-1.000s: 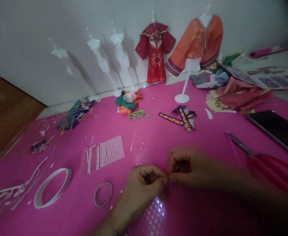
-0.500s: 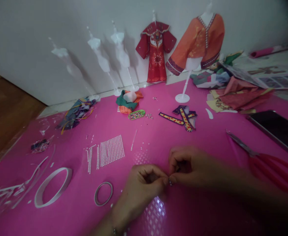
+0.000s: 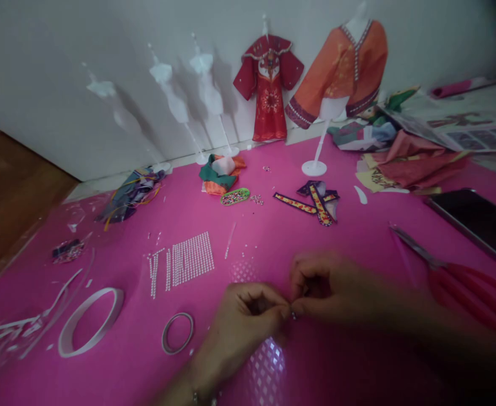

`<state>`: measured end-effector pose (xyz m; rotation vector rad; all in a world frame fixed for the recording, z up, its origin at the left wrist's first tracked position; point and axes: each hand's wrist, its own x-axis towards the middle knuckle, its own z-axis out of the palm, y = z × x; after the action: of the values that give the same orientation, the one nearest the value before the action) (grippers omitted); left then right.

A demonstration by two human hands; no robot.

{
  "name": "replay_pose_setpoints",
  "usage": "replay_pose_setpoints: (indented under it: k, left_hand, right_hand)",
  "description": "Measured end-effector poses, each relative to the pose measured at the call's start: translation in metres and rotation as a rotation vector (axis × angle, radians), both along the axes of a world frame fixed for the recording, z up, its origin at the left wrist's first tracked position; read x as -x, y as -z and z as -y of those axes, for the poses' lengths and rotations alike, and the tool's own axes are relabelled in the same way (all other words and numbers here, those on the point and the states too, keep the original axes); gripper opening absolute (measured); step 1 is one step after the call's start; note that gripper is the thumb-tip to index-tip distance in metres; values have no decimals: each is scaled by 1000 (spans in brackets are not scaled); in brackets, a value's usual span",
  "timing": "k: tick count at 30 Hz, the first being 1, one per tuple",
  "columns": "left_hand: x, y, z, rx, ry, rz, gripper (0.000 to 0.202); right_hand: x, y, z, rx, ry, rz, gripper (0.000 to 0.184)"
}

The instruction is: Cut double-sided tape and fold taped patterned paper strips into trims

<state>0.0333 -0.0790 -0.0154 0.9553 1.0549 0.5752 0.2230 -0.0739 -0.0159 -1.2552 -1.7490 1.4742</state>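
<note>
My left hand (image 3: 248, 321) and my right hand (image 3: 330, 287) meet fingertip to fingertip low over the pink table, both closed in a pinch. A tiny shiny bead-like piece (image 3: 293, 315) shows at the joined fingertips; its exact kind is too small to make out, and the fingers cover the rest. Left of my left hand lies a small tape roll (image 3: 177, 334), with a sheet of pearl stickers (image 3: 193, 259) beyond it. Red-handled scissors (image 3: 451, 270) rest to the right of my right hand. Past both hands are yellow-and-purple fabric strips (image 3: 320, 206).
White mini mannequins (image 3: 209, 84) line the back wall, near a red dress (image 3: 270, 90) and an orange jacket (image 3: 345, 70) on a stand. A phone (image 3: 478, 223) lies at right, a larger tape roll (image 3: 91, 324) at left. A green bead tray (image 3: 235, 197) sits mid-table.
Both hands hold nearly the same pose, fingertips together. The whole view has shifted very slightly; nothing on the table has visibly moved.
</note>
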Motion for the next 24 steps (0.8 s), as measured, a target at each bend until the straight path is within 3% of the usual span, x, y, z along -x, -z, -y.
replay_pose_setpoints:
  k: [14, 24]
  left_hand:
    - [-1, -2, 0, 25, -4, -8, 9]
    - [3, 9, 5, -27, -13, 7, 8]
  right_hand:
    - [1, -3, 0, 6, 8, 20, 5]
    - [1, -3, 0, 11, 16, 7, 6]
